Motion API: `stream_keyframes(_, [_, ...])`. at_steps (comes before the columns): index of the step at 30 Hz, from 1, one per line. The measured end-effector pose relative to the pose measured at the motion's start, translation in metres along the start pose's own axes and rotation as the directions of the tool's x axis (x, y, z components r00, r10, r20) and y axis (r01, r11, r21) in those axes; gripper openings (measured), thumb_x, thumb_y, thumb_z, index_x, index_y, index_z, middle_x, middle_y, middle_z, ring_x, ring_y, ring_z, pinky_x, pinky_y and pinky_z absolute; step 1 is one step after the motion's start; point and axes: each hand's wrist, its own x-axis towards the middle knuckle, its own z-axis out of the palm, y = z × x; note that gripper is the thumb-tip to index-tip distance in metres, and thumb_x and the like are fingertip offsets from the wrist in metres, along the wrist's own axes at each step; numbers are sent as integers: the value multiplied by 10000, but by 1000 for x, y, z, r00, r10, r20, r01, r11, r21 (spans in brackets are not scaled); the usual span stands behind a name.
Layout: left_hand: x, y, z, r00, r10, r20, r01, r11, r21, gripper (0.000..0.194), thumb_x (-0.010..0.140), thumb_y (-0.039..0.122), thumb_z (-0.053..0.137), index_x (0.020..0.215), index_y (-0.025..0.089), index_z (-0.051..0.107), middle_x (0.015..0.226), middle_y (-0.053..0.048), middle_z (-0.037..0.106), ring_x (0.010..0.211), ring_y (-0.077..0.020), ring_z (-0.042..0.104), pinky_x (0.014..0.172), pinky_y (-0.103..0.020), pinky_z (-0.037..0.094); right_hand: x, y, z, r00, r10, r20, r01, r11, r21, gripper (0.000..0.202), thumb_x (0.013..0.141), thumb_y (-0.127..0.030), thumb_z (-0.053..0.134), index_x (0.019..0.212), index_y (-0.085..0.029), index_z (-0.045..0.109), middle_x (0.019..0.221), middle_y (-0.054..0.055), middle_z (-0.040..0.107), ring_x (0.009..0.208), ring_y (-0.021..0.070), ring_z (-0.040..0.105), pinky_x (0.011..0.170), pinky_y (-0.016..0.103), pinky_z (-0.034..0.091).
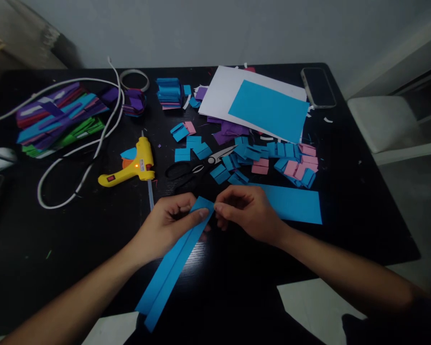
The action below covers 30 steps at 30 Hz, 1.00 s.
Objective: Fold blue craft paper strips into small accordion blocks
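A long blue paper strip (177, 261), creased along its length, slants from the upper middle toward the table's near edge. My left hand (172, 223) grips it near its upper end, thumb on top. At the strip's top corner, my right hand (249, 211) pinches with thumb and forefinger; its other fingers are curled. Partly behind my right hand lies a wider flat blue piece (294, 205). Black-handled scissors (197, 168) rest beyond my hands, beside many small folded blue pieces (221, 173) and some pink ones (260, 166).
A yellow glue gun (140, 163) with a lit orange light lies left of the scissors. A white cable (89, 165) loops beside colored paper bundles (61, 117). White sheets (217, 96) with a blue sheet (269, 110), and a phone (318, 87), lie at the back.
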Motion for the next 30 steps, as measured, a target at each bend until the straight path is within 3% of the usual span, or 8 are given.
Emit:
stream_keyframes(6, [2,2,2,999,45,22,-46,997,62,217,983,290,688,818,149,701,754,-13,751,682,-121,716,658,-218,584,-1,-1,1,998,23,53,-22,1000,-23,254,857,-383,808,851,-153,700,688,2,690,625,137,677,591,259,570])
stream_keyframes(11, [2,4,5,995,93,32,-98,977,191,268,989,281,666,756,148,659,719,-8,718,674,-113,673,639,-207,524,-2,-1,4,997,13,74,-4,992,-122,232,877,-360,801,843,-153,701,660,-20,634,564,109,595,521,228,479])
stream_keyframes(22, [-1,8,-13,996,-36,82,11,958,286,269,1003,384,644,879,158,719,801,-27,725,725,-141,689,688,-250,547,3,-14,-11,987,-144,-66,132,978,-159,213,947,-339,722,823,-172,680,695,-25,629,601,111,630,565,234,542])
stream_keyframes(30, [-1,13,-16,994,-48,95,3,906,423,277,982,393,658,831,168,715,780,-15,707,751,-153,672,699,-261,516,2,-14,-9,994,80,68,-64,974,-219,306,869,-409,815,766,-153,683,599,-20,648,492,107,609,436,201,485])
